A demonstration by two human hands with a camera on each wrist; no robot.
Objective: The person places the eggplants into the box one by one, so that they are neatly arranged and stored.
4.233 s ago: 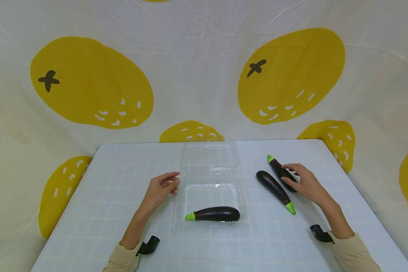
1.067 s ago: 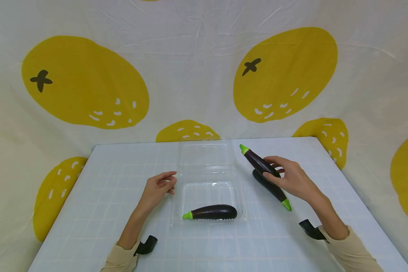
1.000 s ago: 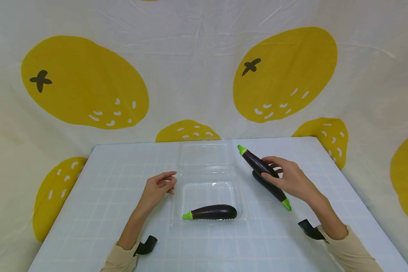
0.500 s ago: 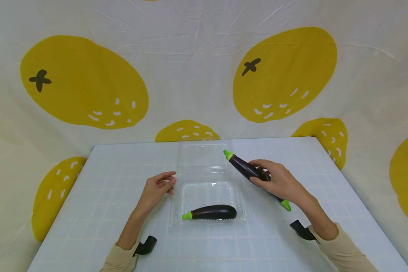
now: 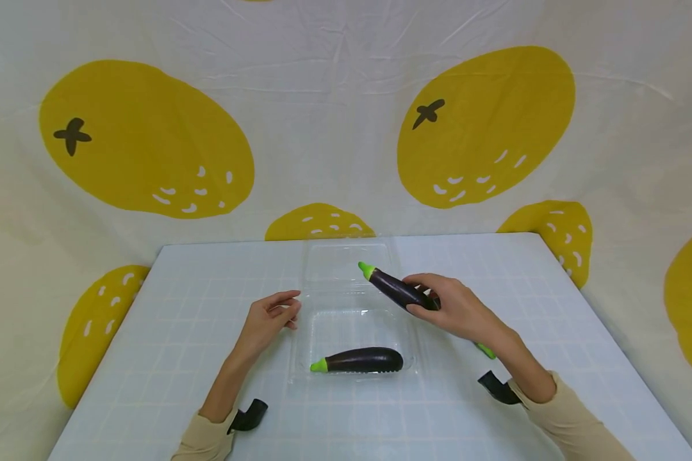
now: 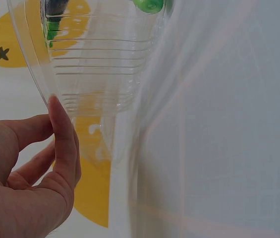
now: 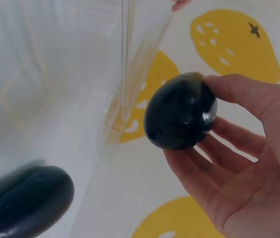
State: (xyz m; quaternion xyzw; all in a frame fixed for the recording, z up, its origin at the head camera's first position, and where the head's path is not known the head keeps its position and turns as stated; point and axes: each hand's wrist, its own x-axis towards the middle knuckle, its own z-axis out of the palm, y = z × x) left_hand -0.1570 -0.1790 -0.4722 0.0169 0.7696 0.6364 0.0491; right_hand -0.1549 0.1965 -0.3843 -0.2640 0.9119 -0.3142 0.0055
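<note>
My right hand (image 5: pixel 452 310) grips a dark purple eggplant (image 5: pixel 395 288) by its thick end. Its green tip points left, over the hinge side of a clear plastic clamshell container (image 5: pixel 412 374). In the right wrist view, the rounded end of the held eggplant (image 7: pixel 179 114) sits between thumb and fingers. Another eggplant (image 5: pixel 364 360) lies crosswise along the container's near side, green tip left. My left hand (image 5: pixel 270 320) is at the container's left edge, fingers loosely bent; in the left wrist view a fingertip overlaps the rim (image 6: pixel 33 74).
A third eggplant lies on the table right of the container; the right hand hides most of it, leaving its green tip (image 5: pixel 486 350) showing. The container's lid (image 5: pixel 348 259) lies folded back towards the table's far edge. A cloth with yellow fruit prints (image 5: pixel 150 141) hangs behind.
My right hand has picked up the farther eggplant from the right of the table and carried it left to the container. The left hand has stayed at the container's edge.
</note>
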